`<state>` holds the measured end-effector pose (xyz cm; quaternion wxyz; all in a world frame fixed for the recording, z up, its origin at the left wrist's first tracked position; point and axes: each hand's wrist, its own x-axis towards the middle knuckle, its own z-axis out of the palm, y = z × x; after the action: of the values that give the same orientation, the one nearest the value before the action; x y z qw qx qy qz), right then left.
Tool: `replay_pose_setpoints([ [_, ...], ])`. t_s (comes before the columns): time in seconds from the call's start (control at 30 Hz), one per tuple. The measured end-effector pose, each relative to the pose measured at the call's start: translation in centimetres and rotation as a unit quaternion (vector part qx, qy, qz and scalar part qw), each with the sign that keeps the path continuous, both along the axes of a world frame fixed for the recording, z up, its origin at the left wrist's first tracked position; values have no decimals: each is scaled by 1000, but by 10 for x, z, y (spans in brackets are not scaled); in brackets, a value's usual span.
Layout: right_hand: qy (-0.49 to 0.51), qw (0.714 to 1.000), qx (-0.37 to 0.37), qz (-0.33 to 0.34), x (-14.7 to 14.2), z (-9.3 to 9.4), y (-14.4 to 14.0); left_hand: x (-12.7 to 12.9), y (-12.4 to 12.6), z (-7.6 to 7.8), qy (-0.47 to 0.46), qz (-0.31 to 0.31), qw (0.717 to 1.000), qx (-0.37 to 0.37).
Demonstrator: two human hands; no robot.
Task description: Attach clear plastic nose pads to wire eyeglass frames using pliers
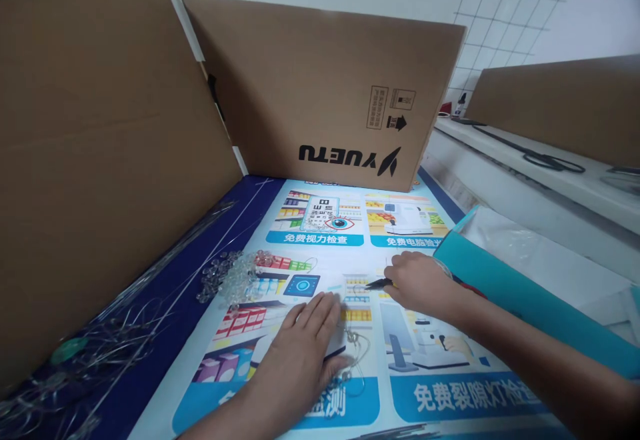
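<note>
My left hand [305,343] lies flat, fingers together, on a printed poster [320,240] that covers the table, pressing on a thin clear wire piece [357,350] beside it. My right hand [420,283] grips a small black-tipped tool [376,285], its tip pointing left toward the left hand's fingertips. A heap of clear crystal beads [233,273] lies on the poster to the left of both hands.
Brown cardboard sheets stand at the left [100,160] and the back [330,93], one printed YUETU. Bundled clear wires [90,347] lie at the lower left. A teal sheet [505,287] sits right of my forearm. Black scissors [550,160] lie on the white ledge.
</note>
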<state>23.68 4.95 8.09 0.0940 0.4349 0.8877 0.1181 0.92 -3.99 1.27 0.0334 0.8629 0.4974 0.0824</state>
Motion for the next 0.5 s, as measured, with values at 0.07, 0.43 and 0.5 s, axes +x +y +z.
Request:
replay_pose_setpoints([
  [0.07,-5,1000,5,3,-2,-1,-2,-1,0,0,-5,-4,1000,1],
  [0.43,-31,999,28,3,-15,6,-28,-6,2,8,-35,1,999,-7],
  [0.5,-28,999,36,-7,-12,1,-31,-6,2,10,-31,13,999,-14],
])
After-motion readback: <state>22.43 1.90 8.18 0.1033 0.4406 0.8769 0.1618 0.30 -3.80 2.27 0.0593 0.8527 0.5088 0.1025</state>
